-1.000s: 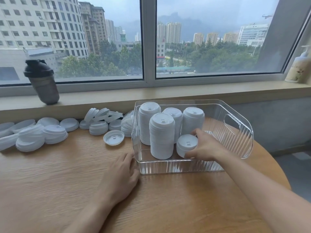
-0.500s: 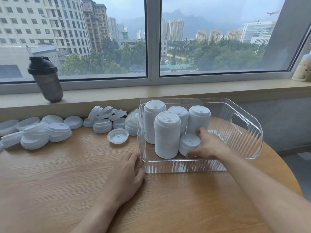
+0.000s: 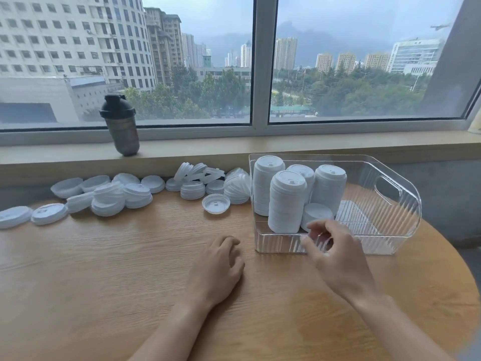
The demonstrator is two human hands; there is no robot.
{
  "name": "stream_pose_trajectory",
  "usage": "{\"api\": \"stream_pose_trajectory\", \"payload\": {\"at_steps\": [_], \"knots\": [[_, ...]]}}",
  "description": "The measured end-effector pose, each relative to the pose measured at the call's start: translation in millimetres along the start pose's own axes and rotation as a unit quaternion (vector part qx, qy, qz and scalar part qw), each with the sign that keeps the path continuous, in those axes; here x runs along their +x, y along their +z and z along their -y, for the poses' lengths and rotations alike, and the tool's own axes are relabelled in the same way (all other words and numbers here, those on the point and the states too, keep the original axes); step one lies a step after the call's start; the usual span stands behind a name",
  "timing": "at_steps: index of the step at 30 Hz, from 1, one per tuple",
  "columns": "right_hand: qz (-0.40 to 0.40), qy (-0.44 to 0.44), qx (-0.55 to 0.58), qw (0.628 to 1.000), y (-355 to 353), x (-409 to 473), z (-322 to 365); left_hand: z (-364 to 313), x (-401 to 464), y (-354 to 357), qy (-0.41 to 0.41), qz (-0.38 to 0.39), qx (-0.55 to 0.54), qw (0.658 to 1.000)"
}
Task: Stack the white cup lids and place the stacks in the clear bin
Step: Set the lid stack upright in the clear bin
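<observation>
The clear bin (image 3: 400, 220) stands on the wooden table at the right. Inside it are several tall stacks of white lids (image 3: 286, 201) and one short stack (image 3: 316, 213) at the front. My right hand (image 3: 335, 252) hovers in front of the bin's near wall, fingers loosely curled, holding nothing. My left hand (image 3: 218, 267) rests flat on the table just left of the bin. Loose white lids (image 3: 125, 194) and small piles lie along the table's back edge; one upturned lid (image 3: 216, 203) sits apart near the bin.
A dark shaker bottle (image 3: 121, 125) stands on the window sill (image 3: 312, 144) behind the lids. The round wooden table (image 3: 104, 269) curves away at the right, past the bin. The bin's right half holds nothing.
My right hand has let go of the short stack and drawn back out of the bin toward me. My left hand stays on the table.
</observation>
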State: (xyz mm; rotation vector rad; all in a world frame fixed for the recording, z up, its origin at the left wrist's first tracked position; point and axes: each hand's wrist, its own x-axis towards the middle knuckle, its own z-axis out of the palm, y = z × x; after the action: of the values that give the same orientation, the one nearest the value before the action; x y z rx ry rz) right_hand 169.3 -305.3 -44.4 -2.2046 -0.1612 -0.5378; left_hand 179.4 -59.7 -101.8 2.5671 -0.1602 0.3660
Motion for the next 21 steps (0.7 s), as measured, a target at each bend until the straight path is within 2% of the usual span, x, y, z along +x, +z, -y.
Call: {"api": "stream_pose_trajectory", "payload": {"at_steps": [8, 16, 21], "knots": [[0.135, -0.056, 0.037, 0.989, 79, -61, 48, 53, -29, -40, -0.016, 0.0, 0.033, 0.999], [0.246, -0.089, -0.009, 0.965, 163, -46, 78, 130, -31, -92, -0.127, -0.056, 0.127, 0.982], [0.255, -0.111, -0.031, 0.96, 214, -18, 101, 180, -22, -124, -0.199, -0.093, 0.131, 0.967]]}}
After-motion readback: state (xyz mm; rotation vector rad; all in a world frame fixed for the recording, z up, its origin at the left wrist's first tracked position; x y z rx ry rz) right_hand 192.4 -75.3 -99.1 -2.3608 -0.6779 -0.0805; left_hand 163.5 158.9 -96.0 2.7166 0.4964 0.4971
